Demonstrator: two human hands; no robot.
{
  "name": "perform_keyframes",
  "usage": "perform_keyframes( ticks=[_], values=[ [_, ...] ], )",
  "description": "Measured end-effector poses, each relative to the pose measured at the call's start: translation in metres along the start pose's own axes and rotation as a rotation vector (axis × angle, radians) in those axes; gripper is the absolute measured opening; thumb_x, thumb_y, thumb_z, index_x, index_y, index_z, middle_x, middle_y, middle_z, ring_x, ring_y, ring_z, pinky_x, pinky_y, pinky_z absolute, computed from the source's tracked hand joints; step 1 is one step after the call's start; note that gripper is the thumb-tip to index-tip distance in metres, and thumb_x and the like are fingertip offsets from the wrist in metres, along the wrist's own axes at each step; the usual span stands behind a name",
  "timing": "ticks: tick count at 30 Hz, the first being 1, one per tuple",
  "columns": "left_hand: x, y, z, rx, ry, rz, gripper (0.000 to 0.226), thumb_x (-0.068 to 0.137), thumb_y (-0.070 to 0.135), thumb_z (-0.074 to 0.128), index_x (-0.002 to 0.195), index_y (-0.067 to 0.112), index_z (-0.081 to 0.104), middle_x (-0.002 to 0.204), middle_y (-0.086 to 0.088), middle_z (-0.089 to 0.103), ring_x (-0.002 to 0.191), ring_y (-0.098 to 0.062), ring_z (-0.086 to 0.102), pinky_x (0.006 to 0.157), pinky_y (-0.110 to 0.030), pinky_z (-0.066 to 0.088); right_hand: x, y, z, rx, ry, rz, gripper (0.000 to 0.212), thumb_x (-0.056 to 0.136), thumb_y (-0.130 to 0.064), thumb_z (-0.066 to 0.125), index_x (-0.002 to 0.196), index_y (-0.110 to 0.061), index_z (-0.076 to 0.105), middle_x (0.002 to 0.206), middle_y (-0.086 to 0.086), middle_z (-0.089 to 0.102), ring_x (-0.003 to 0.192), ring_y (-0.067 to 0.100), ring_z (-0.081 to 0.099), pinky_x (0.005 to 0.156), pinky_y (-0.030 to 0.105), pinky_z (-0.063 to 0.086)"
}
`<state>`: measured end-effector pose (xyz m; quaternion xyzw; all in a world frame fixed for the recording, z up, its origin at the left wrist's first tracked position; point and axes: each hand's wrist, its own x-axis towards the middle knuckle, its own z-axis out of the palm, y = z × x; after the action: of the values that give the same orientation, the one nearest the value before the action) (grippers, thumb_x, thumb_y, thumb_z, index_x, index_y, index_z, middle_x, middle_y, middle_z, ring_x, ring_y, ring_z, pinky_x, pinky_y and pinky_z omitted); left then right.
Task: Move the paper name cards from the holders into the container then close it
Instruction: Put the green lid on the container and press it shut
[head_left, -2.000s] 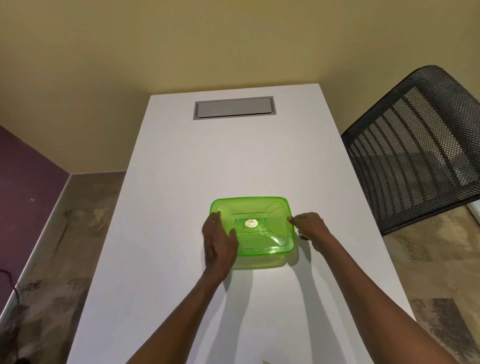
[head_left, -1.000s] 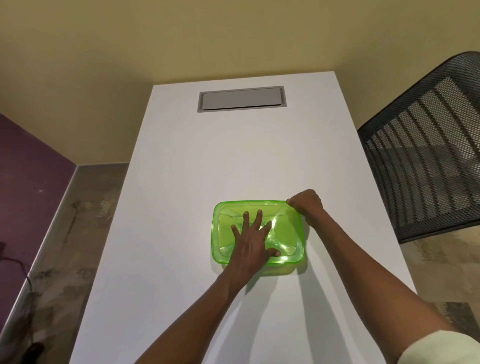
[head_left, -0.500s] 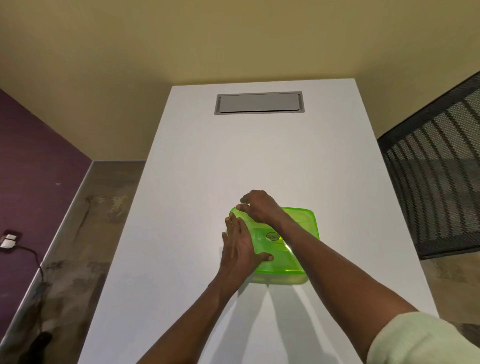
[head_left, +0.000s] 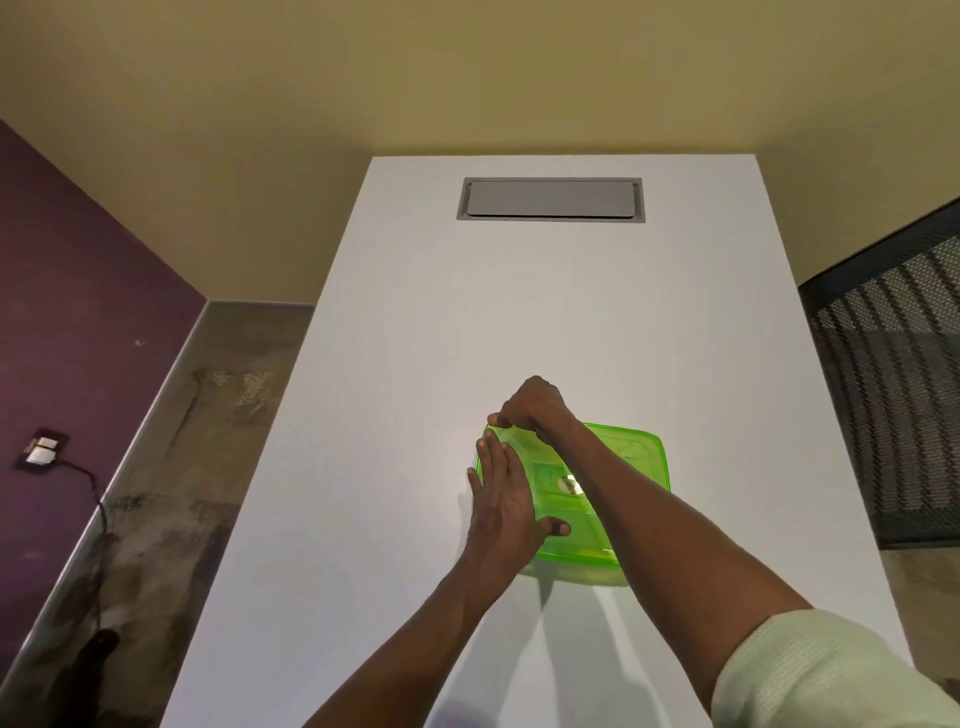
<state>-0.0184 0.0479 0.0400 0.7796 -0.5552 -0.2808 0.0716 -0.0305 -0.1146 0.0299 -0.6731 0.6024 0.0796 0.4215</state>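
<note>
A translucent green container (head_left: 631, 470) with its lid on sits on the white table (head_left: 519, 322), right of centre. My left hand (head_left: 506, 501) lies flat on the lid's left side, fingers straight, thumb out to the right. My right hand (head_left: 530, 408) reaches across to the lid's far left corner, its fingers curled and pressing on that corner. My right forearm crosses over the lid. No name cards or holders show; what the container holds cannot be made out.
A grey recessed cable hatch (head_left: 550, 199) is set in the table's far end. A black mesh chair (head_left: 893, 384) stands at the right. At the left, a floor socket with a cord (head_left: 44, 449) lies by the purple wall.
My right hand crossed from the lid's far right corner to its far left corner. My left hand slid from the lid's middle to its left side. The view shifted left.
</note>
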Motion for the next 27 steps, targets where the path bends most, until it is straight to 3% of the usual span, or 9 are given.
perform_keyframes(
  ticks=[10,19,24,27],
  values=[
    [0.006,-0.002,0.004,-0.002,-0.02,-0.011,0.129,0.069,0.059,0.073,0.148,-0.004,-0.008,0.156,-0.023,-0.02,0.146,-0.034,-0.02,0.118,-0.052,0.002,0.001,-0.002,0.002,0.084,0.018,0.081,0.03,0.067,-0.02,0.078,0.061,-0.012,0.05,0.06,-0.001,0.052,0.074,0.022,0.056,0.068,0.029,0.045],
    [0.007,-0.004,0.008,0.004,-0.008,-0.011,0.131,0.068,0.058,0.074,0.148,-0.004,-0.009,0.156,-0.023,-0.021,0.146,-0.034,-0.019,0.118,-0.052,0.002,-0.007,-0.003,0.0,0.069,0.04,0.041,0.033,0.068,-0.026,0.08,0.067,-0.01,0.051,0.066,0.0,0.055,0.079,0.024,0.057,0.079,0.035,0.048],
    [0.006,-0.003,0.006,-0.061,-0.003,-0.016,0.134,0.064,0.056,0.079,0.149,-0.001,-0.008,0.159,-0.017,-0.017,0.147,-0.029,-0.017,0.12,-0.048,0.002,-0.025,0.01,0.009,0.021,0.194,-0.121,0.033,0.072,-0.035,0.078,0.093,-0.01,0.072,0.099,0.008,0.071,0.1,0.029,0.062,0.087,0.035,0.047],
    [0.003,-0.008,0.002,-0.187,0.071,0.019,0.126,0.063,0.045,0.084,0.153,0.011,0.002,0.162,-0.007,-0.005,0.149,-0.022,-0.008,0.122,-0.042,0.007,-0.048,0.025,0.021,-0.038,0.406,-0.339,0.032,0.083,-0.025,0.069,0.112,-0.012,0.069,0.115,0.01,0.064,0.113,0.03,0.053,0.092,0.035,0.041]
  ],
)
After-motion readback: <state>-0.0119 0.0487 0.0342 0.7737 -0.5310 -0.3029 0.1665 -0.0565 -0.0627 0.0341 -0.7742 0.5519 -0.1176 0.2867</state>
